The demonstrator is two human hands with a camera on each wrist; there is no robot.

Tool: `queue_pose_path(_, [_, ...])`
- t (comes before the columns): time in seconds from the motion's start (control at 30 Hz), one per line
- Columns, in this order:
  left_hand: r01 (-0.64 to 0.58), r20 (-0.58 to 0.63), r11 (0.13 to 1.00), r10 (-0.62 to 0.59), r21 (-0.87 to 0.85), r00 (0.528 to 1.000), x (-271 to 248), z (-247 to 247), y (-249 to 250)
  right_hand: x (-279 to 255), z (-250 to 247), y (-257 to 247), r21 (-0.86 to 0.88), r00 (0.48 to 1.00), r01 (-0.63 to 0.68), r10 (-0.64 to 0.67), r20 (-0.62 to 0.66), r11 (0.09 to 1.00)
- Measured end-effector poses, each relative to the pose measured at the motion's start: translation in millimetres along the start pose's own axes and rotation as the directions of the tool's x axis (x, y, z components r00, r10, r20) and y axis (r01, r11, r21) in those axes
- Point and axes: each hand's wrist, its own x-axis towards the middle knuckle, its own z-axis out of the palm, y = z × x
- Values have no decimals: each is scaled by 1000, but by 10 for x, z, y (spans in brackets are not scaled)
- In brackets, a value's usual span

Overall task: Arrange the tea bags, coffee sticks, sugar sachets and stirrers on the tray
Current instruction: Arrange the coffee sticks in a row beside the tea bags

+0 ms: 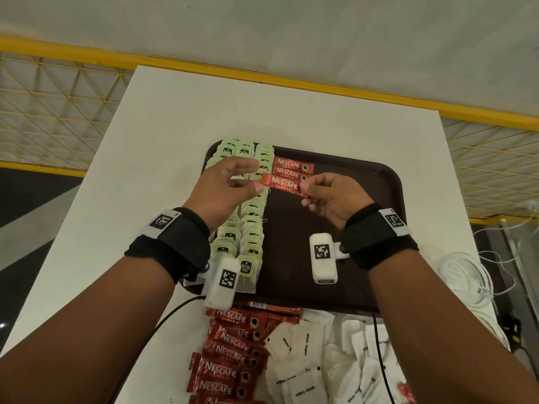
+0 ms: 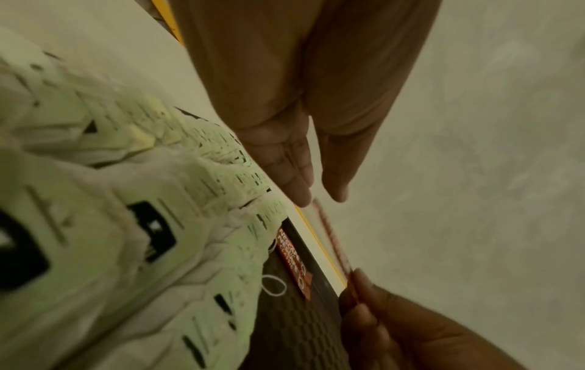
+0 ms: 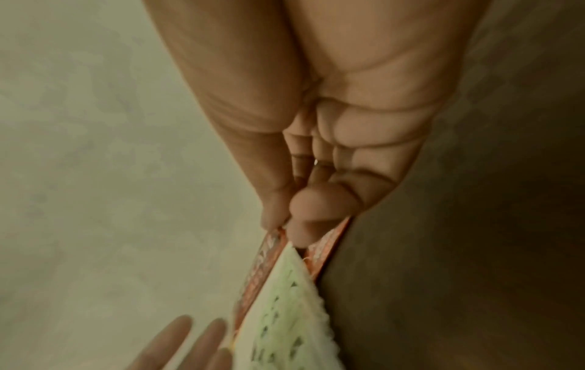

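A brown tray point(image 1: 390, 182) sits on the white table point(image 1: 175, 112). Rows of green tea bags point(image 1: 250, 223) fill its left side. Two red coffee sticks point(image 1: 293, 165) lie side by side at the far edge of the tray. A third coffee stick point(image 1: 284, 185) hangs level just above the tray. My right hand point(image 1: 304, 189) pinches its right end between thumb and finger. My left hand point(image 1: 256, 177) has nearly straight fingers, with thumb and fingertip on either side of the stick's left end. The left wrist view shows that stick point(image 2: 332, 237) edge-on, below the fingertips point(image 2: 304, 200).
Loose red coffee sticks point(image 1: 230, 351) and white sugar sachets point(image 1: 306, 345) are piled on the table in front of the tray. Clear plastic and white cables point(image 1: 466, 275) lie at the right table edge. A yellow mesh railing point(image 1: 58, 91) runs behind. The tray's right half is bare.
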Motion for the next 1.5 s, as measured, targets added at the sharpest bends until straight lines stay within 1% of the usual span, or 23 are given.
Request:
queue_pose_path(0.07, [-3,-43,1000,4,12,999,-24,-42,-25,29,-49,47,-111,995,8,-19,-98,994])
queue_pose_path(0.13, [-3,-71,1000,4,16,997,-63,-87,-37,89,-79,98,-240,982,-37,-10,-191,970])
queue_pose_path(0.2, [-1,-82,999,4,34,997,-107,-125,-42,168,-85,136,-334,964,-84,-8,-267,939])
queue_pose_path(0.43, [-13,-104,998,19,53,994,-203,-233,-51,428,51,118,-529,932,-119,-90,-352,840])
queue_pose_path(0.57, [-16,-120,998,23,57,993,-258,-280,-72,492,97,66,-606,924,-138,-119,-364,783])
queue_pose_path(0.63, [-12,-117,998,19,65,993,-302,-312,-82,471,100,62,-616,918,-136,-135,-373,776])
queue_pose_path(0.77, [1,-86,994,8,106,996,-445,-359,-53,280,72,101,-656,899,-103,-212,-384,748])
queue_pose_path(0.83, [19,-27,989,-15,149,1000,-547,-376,-29,59,108,90,-714,912,-94,-227,-341,694])
queue_pose_path(0.9, [29,54,973,-42,227,998,-681,-393,-8,-244,166,100,-764,940,-58,-223,-259,642])
queue_pose_path(0.93, [21,100,961,-51,275,994,-763,-404,-9,-424,197,127,-780,952,-21,-226,-206,626])
queue_pose_path(1.0, [-32,199,919,-51,393,979,-948,-423,-41,-786,262,228,-805,968,68,-233,-89,590])
queue_pose_path(1.03, [-71,249,885,-51,459,967,-1049,-431,-66,-965,301,289,-821,976,98,-215,-31,563])
queue_pose_path(1.1, [-152,339,807,-64,571,939,-1251,-442,-140,-1233,368,456,-864,986,138,-153,72,483])
queue_pose_path(1.17, [-233,425,732,-85,641,901,-1412,-447,-221,-1412,436,610,-903,988,149,-88,124,404])
queue_pose_path(1.23, [-321,493,651,-94,688,865,-1527,-441,-281,-1522,495,732,-937,989,147,-61,134,316])
queue_pose_path(1.33, [-412,543,577,-65,705,837,-1606,-406,-347,-1571,547,870,-973,989,125,-105,106,196])
queue_pose_path(1.4, [-445,550,523,-55,727,833,-1625,-370,-406,-1572,579,939,-979,985,115,-145,91,170])
queue_pose_path(1.5, [-458,538,444,-65,770,841,-1642,-331,-510,-1567,647,1015,-985,979,104,-187,77,140])
